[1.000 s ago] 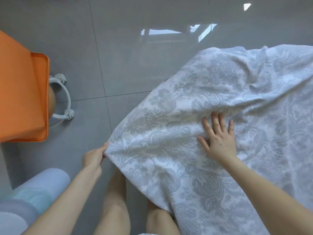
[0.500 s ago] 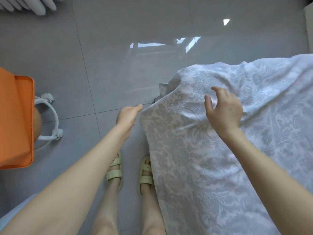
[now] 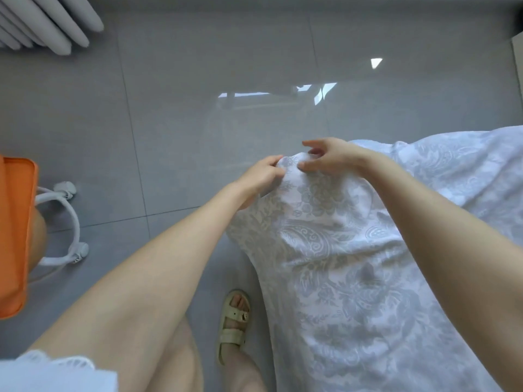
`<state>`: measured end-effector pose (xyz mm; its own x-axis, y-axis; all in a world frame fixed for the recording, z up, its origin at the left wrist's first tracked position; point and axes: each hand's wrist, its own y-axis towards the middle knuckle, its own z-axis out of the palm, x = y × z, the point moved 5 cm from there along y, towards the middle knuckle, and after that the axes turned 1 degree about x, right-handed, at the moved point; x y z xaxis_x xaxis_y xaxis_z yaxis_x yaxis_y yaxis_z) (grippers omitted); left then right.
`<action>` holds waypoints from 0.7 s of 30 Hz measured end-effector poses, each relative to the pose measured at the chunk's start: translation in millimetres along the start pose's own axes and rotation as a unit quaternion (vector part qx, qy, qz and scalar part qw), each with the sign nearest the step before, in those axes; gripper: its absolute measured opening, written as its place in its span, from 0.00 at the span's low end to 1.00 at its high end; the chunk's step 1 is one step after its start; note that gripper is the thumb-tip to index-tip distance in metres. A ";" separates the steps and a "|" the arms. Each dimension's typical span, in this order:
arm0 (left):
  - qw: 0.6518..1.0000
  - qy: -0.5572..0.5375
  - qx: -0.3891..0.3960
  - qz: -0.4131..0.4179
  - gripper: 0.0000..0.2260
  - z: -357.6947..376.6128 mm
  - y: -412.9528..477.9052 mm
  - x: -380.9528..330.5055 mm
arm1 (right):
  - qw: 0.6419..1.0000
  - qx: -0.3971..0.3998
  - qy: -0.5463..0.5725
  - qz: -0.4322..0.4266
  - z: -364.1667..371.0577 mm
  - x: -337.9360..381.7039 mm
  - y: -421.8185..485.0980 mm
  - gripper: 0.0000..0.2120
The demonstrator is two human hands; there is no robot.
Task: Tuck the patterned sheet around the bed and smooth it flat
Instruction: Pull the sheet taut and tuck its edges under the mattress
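The patterned sheet (image 3: 353,264) hangs over the near corner of the bed, white with a grey floral print, and falls down the side toward the grey tiled floor (image 3: 184,108). We see both hands meeting at its topmost corner. The left hand (image 3: 261,172) is closed on the cloth there, fingers curled and pinching the edge from the left side. The right hand (image 3: 329,157) comes in from the right: its thumb presses the fabric at the corner, while the other fingers stay spread and partly lifted, so its hold is loose at most. The sheet lies wrinkled along the mattress to the right. Below the hands, one foot in a pale sandal (image 3: 233,321) stands just beside the hanging cloth. At the far left we see an orange seat (image 3: 14,236) on a white wheeled base (image 3: 66,222), well apart from the bed.
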<state>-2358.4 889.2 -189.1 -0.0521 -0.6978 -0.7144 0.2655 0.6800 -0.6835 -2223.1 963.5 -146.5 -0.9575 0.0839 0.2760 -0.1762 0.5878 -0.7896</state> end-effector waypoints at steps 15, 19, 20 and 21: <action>0.977 0.076 0.054 -0.190 0.25 -24.9 0.3 -6.0 | 0.922 -0.205 -0.132 -0.302 -11.4 15.5 -75.6 0.09; 0.942 0.008 0.104 -0.319 0.23 6.6 22.8 -12.6 | 0.977 -0.044 -0.084 -0.191 -23.2 15.1 -49.3 0.04; 0.944 0.020 0.097 -0.314 0.20 12.0 30.5 -14.1 | 0.986 0.001 -0.077 -0.145 -26.2 13.2 -40.9 0.02; 0.948 0.047 0.083 -0.304 0.19 14.4 38.7 -14.9 | 0.990 0.039 -0.070 -0.115 -28.8 12.3 -34.8 0.00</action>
<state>-2333.5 922.7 -202.7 -0.3271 -0.9212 -0.2108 0.3063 0.1077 -0.9458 -2222.2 967.2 -99.9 -0.9117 -0.1605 0.3783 -0.4044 0.5140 -0.7565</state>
